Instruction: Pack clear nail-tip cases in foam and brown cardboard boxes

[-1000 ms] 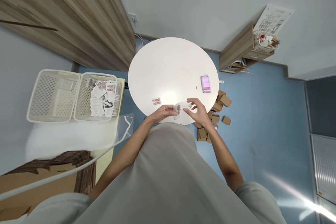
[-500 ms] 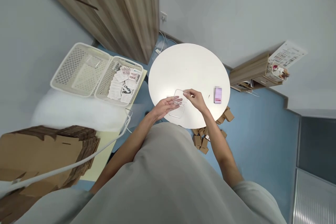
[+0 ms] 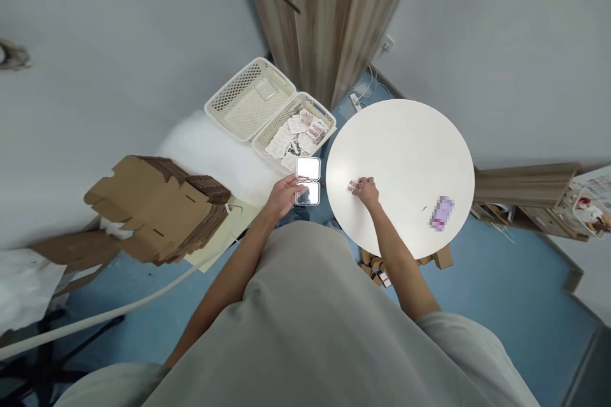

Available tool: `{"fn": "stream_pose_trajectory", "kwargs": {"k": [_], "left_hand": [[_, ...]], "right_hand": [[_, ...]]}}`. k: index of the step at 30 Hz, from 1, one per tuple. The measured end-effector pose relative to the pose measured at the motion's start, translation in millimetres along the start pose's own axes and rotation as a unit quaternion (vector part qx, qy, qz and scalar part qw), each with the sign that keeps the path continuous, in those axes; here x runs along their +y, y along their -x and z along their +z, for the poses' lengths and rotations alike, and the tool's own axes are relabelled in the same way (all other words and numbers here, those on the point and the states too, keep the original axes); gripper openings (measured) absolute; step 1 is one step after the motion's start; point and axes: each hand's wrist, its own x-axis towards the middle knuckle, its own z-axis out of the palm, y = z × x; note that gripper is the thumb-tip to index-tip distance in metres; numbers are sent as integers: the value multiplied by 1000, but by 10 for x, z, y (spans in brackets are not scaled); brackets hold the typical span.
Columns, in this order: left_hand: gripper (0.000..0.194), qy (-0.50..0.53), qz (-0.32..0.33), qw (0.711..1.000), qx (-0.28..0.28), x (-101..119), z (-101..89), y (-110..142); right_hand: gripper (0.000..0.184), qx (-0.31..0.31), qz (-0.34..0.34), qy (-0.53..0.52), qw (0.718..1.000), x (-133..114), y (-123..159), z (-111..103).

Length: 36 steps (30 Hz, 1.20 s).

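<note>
My left hand (image 3: 285, 196) is closed on the edge of an unfolded compact mirror (image 3: 308, 168), held in the air left of the table. Its two square panels with rounded corners and clear rims lie one above the other, shining brightly. My right hand (image 3: 368, 191) is on the round white table (image 3: 401, 146), fingers closed at the edge of a small card with a reddish printed pattern (image 3: 353, 186). The fingers cover part of that card.
Left of the table, an open white lattice basket (image 3: 270, 133) holds many printed cards. Flattened cardboard boxes (image 3: 157, 203) are stacked farther left. A blurred purple item (image 3: 441, 213) lies on the table's right side. Small brown boxes (image 3: 443, 257) sit below the table.
The view has turned left. Both hands were together on the clear-rimmed mirror over the table; now my left hand alone holds it, off to the left, and my right hand is at the printed card.
</note>
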Motion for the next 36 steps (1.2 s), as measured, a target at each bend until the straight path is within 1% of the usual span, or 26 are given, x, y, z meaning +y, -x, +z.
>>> {"fn": "stream_pose_trajectory", "kwargs": {"k": [2,5,7,9,11,14,18,20,22,24,26,28,31,33,36], "left_hand": [[45,9,4,1000,8,-8,-70,33],[48,12,3,1000,5,-36,-59,46],[50,13,-6,1000,2,-59,12,32],[50,16,-19,1000,-11,-86,122,4],[48,15,-35,999,-35,-119,263,-33],[43,9,-67,994,-82,-180,519,-89],[42,-2,-111,984,-140,-308,889,-140],[42,-13,-127,978,-167,-399,1058,-154],[43,-22,-140,973,-185,-503,1207,-161],[44,-36,-154,968,-194,-608,1340,-164],[45,-53,-162,964,-206,-702,1461,-159],[46,-65,-161,959,-225,-779,1572,-144],[48,-77,-162,953,-246,-874,1713,-113],[49,-89,-168,948,-256,-934,1788,-98],[49,-99,-176,944,-261,-1027,1884,-102]], "right_hand": [[32,-7,-6,15,1000,9,-45,11],[34,-32,6,48,998,11,-66,19],[33,-31,18,66,997,15,-13,36],[30,-8,24,79,997,43,97,43],[30,22,26,81,996,110,247,8],[36,65,40,56,996,268,526,-172],[54,155,40,-40,986,421,1006,-576],[58,188,23,-90,978,419,1272,-744],[56,206,-22,-132,969,373,1513,-831],[52,202,-70,-150,965,318,1696,-824],[50,181,-96,-146,968,291,1811,-742],[50,160,-96,-128,974,313,1871,-626],[51,146,-77,-107,981,425,1913,-484],[51,148,-69,-98,982,518,1935,-445],[50,150,-58,-67,985,633,1973,-457]]}}
